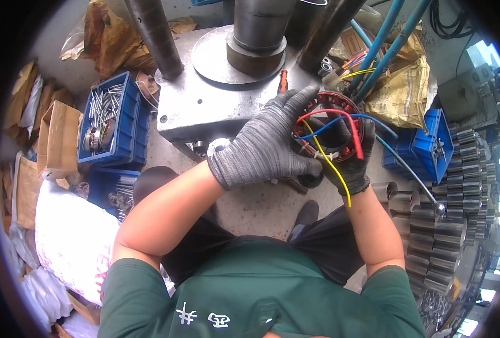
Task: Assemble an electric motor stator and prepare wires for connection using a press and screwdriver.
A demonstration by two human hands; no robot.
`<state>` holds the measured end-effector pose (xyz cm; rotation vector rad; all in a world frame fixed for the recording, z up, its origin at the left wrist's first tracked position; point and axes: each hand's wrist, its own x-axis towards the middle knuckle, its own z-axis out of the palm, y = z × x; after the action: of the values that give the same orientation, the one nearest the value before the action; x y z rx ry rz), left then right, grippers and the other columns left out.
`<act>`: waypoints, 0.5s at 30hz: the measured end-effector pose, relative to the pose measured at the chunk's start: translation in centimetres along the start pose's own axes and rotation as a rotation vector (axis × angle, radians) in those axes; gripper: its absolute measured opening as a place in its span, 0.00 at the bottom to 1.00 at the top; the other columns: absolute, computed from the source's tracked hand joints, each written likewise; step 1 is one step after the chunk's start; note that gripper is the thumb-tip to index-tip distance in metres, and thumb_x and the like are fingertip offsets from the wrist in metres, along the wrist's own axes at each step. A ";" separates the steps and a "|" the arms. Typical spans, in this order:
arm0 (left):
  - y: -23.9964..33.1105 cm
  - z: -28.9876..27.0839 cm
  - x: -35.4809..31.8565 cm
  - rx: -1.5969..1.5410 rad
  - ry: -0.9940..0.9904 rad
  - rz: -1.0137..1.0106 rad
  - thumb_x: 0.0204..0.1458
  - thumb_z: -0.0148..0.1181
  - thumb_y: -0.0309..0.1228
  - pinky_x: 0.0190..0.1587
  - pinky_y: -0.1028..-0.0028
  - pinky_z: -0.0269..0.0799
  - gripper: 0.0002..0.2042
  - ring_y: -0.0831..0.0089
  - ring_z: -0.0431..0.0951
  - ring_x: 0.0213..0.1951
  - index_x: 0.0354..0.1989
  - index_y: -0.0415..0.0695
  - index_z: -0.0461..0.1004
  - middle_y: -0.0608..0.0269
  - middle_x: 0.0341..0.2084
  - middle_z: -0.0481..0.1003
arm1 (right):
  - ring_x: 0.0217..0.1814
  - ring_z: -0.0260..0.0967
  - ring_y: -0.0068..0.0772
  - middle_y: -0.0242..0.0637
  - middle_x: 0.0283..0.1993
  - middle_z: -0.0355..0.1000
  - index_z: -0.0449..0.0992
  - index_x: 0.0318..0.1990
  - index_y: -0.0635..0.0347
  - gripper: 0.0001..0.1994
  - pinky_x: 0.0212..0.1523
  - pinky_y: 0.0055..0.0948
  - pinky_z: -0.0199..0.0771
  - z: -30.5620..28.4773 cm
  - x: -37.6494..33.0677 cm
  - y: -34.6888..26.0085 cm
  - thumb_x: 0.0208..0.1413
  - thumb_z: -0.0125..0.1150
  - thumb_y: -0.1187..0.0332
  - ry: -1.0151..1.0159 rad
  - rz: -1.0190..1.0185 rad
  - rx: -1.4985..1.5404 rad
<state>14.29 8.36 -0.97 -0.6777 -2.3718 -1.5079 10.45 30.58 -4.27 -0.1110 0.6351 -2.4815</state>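
Note:
My left hand (261,141), in a grey knitted glove, curves around the left side of a motor stator (348,103), thumb low and fingers at its upper rim. Beneath and along the right side, my gloved right hand (352,173) supports the same stator; part of that hand is hidden behind it. The stator is a ring with red insulation and white ties, its open bore tilted toward me. Red, blue and yellow lead wires (355,137) hang loosely across it. Both hands hold it just off the front right corner of a metal press table (199,115).
On the press stand a thick steel column (261,28) and a red-handled tool (283,80). Blue bins (129,127) of metal rods stand left. Another blue bin (430,143), a ball-ended lever (438,209) and rows of metal cylinders (438,248) lie right. Blue hoses (382,48) rise behind.

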 end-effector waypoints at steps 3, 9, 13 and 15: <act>0.4 0.5 0.6 -0.039 0.034 -0.096 0.37 0.84 0.35 0.66 0.61 0.68 0.54 0.58 0.68 0.65 0.74 0.41 0.55 0.46 0.63 0.65 | 0.72 0.64 0.55 0.47 0.72 0.63 0.64 0.71 0.53 0.41 0.70 0.66 0.62 -0.9 0.5 -0.3 0.59 0.55 0.34 -0.172 0.010 0.140; -0.5 0.9 0.4 -0.212 0.138 -0.209 0.51 0.75 0.31 0.59 0.69 0.76 0.40 0.68 0.75 0.56 0.71 0.38 0.59 0.52 0.57 0.72 | 0.71 0.65 0.56 0.51 0.72 0.63 0.63 0.72 0.54 0.42 0.72 0.60 0.61 -0.8 0.5 0.0 0.61 0.48 0.31 -0.011 0.057 0.006; -0.8 0.2 0.3 -0.222 0.172 -0.208 0.58 0.68 0.30 0.50 0.71 0.80 0.32 0.75 0.78 0.47 0.69 0.37 0.62 0.56 0.49 0.76 | 0.74 0.60 0.57 0.53 0.71 0.63 0.59 0.75 0.52 0.44 0.72 0.59 0.61 0.2 0.8 0.3 0.61 0.46 0.29 -0.073 0.093 0.044; -0.4 0.2 0.6 -0.365 0.239 -0.266 0.60 0.65 0.31 0.48 0.72 0.81 0.29 0.75 0.78 0.45 0.68 0.37 0.64 0.58 0.47 0.77 | 0.75 0.58 0.58 0.54 0.72 0.62 0.57 0.75 0.51 0.45 0.72 0.58 0.62 0.4 0.9 0.5 0.60 0.45 0.28 -0.058 0.082 -0.029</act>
<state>13.59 8.52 -1.05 -0.2343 -2.0902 -2.0360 9.98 29.58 -4.23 -0.1647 0.6390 -2.3820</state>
